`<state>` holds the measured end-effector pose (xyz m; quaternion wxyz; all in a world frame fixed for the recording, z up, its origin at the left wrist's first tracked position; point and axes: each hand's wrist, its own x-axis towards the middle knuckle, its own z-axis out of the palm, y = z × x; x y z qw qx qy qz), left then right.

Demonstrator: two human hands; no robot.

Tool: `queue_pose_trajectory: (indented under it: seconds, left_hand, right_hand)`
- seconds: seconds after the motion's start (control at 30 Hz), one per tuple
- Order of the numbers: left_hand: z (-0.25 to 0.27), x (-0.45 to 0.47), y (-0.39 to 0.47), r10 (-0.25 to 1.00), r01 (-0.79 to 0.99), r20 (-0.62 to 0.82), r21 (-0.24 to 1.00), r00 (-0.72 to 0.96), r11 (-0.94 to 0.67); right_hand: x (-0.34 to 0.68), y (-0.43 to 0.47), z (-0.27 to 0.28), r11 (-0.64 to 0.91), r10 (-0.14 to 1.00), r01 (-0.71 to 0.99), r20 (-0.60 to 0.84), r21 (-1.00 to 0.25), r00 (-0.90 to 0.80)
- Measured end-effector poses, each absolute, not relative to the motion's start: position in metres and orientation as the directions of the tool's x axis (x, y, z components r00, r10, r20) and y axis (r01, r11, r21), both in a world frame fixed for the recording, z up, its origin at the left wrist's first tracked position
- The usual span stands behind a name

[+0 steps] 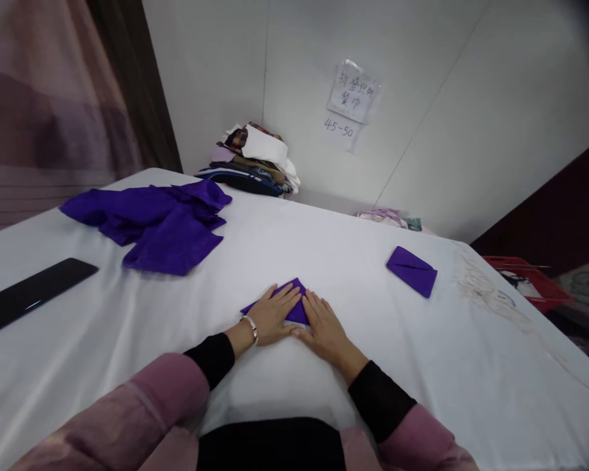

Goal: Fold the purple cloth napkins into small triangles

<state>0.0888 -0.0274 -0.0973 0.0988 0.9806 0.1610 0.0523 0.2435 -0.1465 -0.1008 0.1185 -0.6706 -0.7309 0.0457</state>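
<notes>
A purple cloth napkin [298, 314], folded to a pointed shape, lies on the white-covered table in front of me. My left hand [271, 316] rests flat over its left part, fingers stretched out and slightly apart. On the right edge of the same napkin lies my right hand [325, 330], also flat with fingers extended. The two thumbs nearly meet at the near edge. Much of the napkin is hidden under the hands. To the right sits another folded purple napkin [412, 271], a compact packet with a slit across it.
Loose purple cloths [171, 226] are heaped at the back left. A long black flat object [34, 294] lies at the left edge. Folded clothes [255, 160] are stacked by the wall behind, under a paper sign [352, 91]. Pale strings [485, 288] and a red basket [535, 281] are at right.
</notes>
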Motion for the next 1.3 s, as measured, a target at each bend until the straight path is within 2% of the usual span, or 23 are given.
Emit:
queue_pose_trajectory:
  seconds: [0.23,0.53,0.63,0.77,0.9,1.3]
  left_hand:
    - [-0.1,0.077,-0.022,0.335,0.31,0.072,0.235,0.939,-0.921]
    - [-0.094,-0.005,-0.004,0.623,0.597,0.026,0.258,0.782,-0.76]
    - [-0.091,-0.019,-0.008,0.684,0.635,0.106,0.292,0.722,-0.715]
    - [-0.087,-0.014,-0.018,0.652,0.564,0.226,0.35,0.724,-0.748]
    - [-0.084,0.004,-0.021,0.639,0.543,0.22,0.37,0.737,-0.754]
    - [-0.084,0.015,-0.021,0.753,0.675,0.196,0.343,0.628,-0.653]
  right_hand:
    - [0.245,-0.146,-0.106,0.096,0.991,0.972,0.109,-0.216,-0.074]
    - [0.247,-0.146,-0.107,0.074,0.996,0.972,0.068,-0.225,-0.06]
    - [0.247,-0.145,-0.105,0.062,0.998,0.973,0.045,-0.22,-0.053]
    - [0.246,-0.145,-0.102,0.061,0.998,0.975,0.036,-0.215,-0.054]
    - [0.245,-0.145,-0.102,0.051,0.998,0.975,0.034,-0.215,-0.045]
    - [0.246,-0.145,-0.102,0.043,0.999,0.971,0.02,-0.234,-0.039]
